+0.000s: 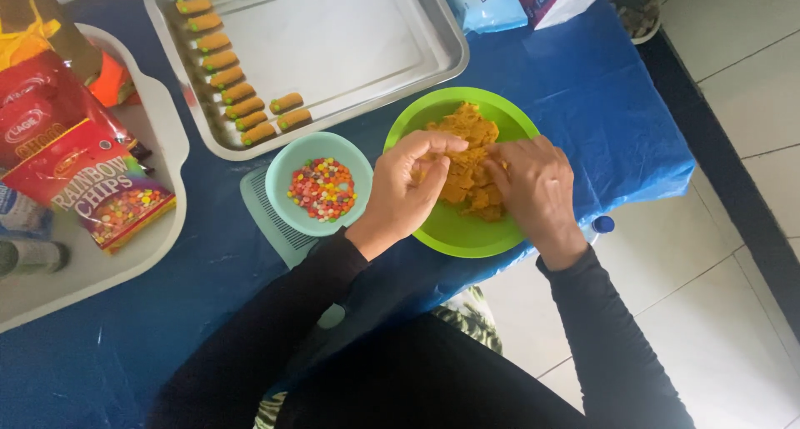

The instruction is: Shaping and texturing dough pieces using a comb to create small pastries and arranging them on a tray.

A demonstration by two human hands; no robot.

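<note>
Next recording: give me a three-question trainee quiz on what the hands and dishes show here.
1. True or false: both hands are in the green bowl.
2. What does the small teal bowl hold? A) colourful candy chips B) water C) rice
3. Where do the shaped orange pieces lie?

Key:
1. True: the left hand and right hand both touch the orange dough.
2. A
3. In rows along the left side of the metal tray.

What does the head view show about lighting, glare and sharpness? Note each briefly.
Head view: soft, even daylight; mild glare on the shiny metal baking tray; faint shadows under both hands, left hand and right hand, in the round green plastic bowl; the frame is slightly soft, edges blurrier.
</note>
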